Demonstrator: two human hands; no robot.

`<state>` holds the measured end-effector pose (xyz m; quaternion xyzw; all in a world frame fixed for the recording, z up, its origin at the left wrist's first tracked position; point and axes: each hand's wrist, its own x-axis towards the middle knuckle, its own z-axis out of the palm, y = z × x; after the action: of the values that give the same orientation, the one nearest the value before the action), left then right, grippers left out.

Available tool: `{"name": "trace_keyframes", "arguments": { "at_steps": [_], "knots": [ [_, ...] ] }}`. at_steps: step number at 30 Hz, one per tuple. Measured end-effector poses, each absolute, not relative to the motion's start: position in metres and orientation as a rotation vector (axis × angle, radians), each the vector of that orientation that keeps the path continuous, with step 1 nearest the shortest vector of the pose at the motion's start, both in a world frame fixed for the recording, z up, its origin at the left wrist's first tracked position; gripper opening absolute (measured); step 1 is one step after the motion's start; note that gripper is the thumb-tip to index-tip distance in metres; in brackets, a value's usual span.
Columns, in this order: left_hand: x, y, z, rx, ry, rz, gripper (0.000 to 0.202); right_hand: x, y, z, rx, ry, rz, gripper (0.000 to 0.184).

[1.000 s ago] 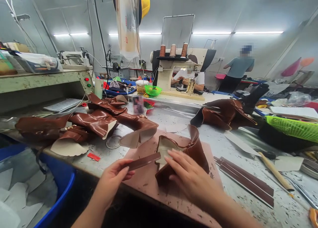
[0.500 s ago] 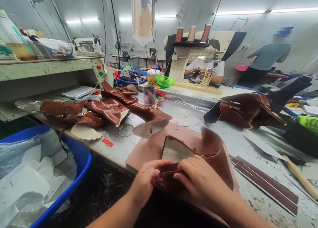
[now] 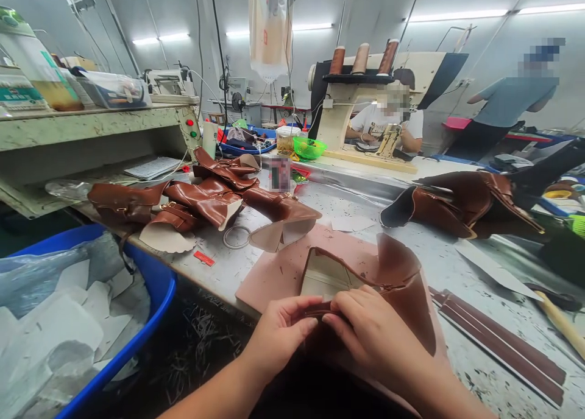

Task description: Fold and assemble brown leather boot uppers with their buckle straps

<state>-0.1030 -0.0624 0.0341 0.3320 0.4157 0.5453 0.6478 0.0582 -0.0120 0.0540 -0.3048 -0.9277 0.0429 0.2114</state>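
- Scrap-flecked surface [image 3: 351, 209], with a sewing machine [image 3: 336, 126] along its far edge under strip lights.
- At the near edge, left hand [image 3: 284, 334] and right hand [image 3: 372, 324], close together, pinch a leather edge [image 3: 321, 312] between thumb and fingers, perhaps to line it up; whether it is loose or part of the upper [image 3: 414, 309] cannot be told.
- Upper stands open side up on the pink board [image 3: 269, 276], which probably shields the surface.
- Strips [image 3: 503, 346] lie side by side just right of the board, likely for easy reach.
- Other uppers [image 3: 205, 203] are heaped toward the left edge, seemingly to leave working room.
- Bin [image 3: 167, 291] stands below the near left corner, apparently for its pale scraps [image 3: 73, 321].
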Motion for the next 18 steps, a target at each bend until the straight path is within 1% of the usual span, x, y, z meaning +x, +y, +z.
{"name": "trace_keyframes", "arguments": {
  "at_steps": [9,12,14,15,18],
  "knots": [
    [-0.101,-0.069,0.019,0.608,0.983,1.262,0.026,0.068,-0.010,0.069,-0.900,-2.613,0.358,0.013],
    [-0.110,-0.064,0.020,0.640,0.918,1.131,0.042,0.067,-0.009,0.068,-0.907,-2.654,0.418,0.015],
    [-0.118,-0.058,0.027,0.794,0.982,0.990,0.053,0.065,-0.010,0.066,-0.914,-2.658,0.419,0.015],
    [-0.122,-0.055,0.031,0.910,1.048,0.902,0.049,0.064,-0.011,0.065,-0.918,-2.655,0.412,0.015],
    [-0.128,-0.048,0.042,1.236,1.224,0.641,0.018,0.064,-0.014,0.065,-0.940,-2.653,0.409,0.014]
  ]
}}
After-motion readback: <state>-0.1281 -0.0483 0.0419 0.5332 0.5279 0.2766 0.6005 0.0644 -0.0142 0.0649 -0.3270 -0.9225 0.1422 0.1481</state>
